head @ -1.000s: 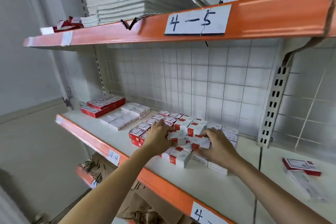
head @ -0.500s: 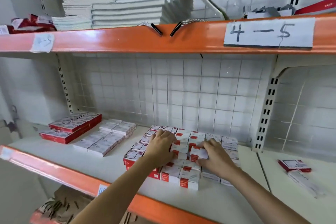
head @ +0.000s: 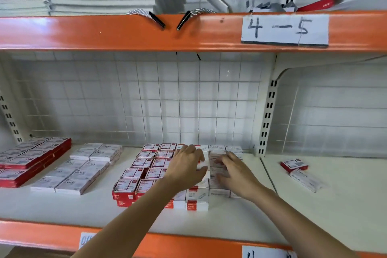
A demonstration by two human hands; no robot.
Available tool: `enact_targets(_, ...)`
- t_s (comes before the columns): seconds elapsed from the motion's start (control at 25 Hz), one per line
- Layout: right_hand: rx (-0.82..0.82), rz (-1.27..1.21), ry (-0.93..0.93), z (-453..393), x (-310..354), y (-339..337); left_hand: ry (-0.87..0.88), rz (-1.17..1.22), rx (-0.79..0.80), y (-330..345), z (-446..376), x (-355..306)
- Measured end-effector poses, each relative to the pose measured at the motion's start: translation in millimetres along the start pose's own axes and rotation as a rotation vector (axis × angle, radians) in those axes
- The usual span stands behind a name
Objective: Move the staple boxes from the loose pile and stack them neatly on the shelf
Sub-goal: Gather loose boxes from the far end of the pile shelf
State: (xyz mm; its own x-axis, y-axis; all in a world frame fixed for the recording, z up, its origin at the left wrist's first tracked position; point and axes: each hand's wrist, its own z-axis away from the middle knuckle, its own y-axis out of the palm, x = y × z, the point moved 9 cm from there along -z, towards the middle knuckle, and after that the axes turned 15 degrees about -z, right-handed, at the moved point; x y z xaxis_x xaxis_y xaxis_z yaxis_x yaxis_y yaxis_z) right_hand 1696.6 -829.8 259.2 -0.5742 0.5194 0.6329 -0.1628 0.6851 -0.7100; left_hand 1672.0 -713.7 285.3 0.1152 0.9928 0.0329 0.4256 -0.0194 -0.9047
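My arms reach in over the orange front edge of the shelf (head: 240, 222), and the staple boxes (head: 146, 172) sit in a packed block at its middle, running from near the front edge back to the wire grid (head: 146, 100). My left hand (head: 185, 166) lies flat on the block with fingers straight, gripping nothing; my right hand (head: 234, 170), fingers spread and relaxed, presses the white boxes beside it. I think pushing unevenly could slide the front row (head: 196, 200) toward the edge or tip a stacked column. Two stray boxes (head: 293, 164) lie toward the right end.
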Motion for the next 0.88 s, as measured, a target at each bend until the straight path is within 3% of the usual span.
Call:
enact_targets(0.4,-0.088,0.283,0.265,77.7,-116.1,-128.9,0.203,0.144,0.146,48.5,-68.2,-155.3)
enact_targets(0.52,-0.148,0.327,0.402,92.7,-151.5,-162.2,0.176,0.190,0.203,68.7,-89.4,-185.4)
enact_targets(0.68,-0.055,0.317,0.517,94.6,-180.3,-154.2,0.084,0.206,0.287,96.7,-112.1,-204.4)
enact_targets(0.88,-0.009,0.240,0.422,105.8,-194.3,-163.3,0.011,0.165,0.363,122.8,-128.1,-220.1)
